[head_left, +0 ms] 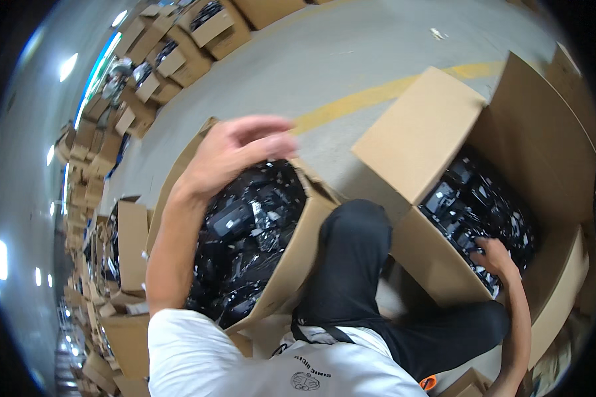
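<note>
My left hand (255, 142) is raised over the far side of an open cardboard box (291, 261) on my left. Its fingers are loosely curved, with the thumb apart, and nothing shows in them. Black items in clear plastic wrap (248, 221) fill this box. On the right, my right hand (496, 258) reaches down into a second cardboard box (437, 255). Its bent fingers touch the small black wrapped pieces (477, 202) there, near the box's near side. Whatever lies between those fingertips is too small to make out.
My bent legs in black trousers (354, 258) lie between the two boxes. The right box's raised flaps (424, 135) stand around its opening. More cardboard boxes (126, 241) line the left and the far left. A yellow stripe (351, 102) crosses the grey floor.
</note>
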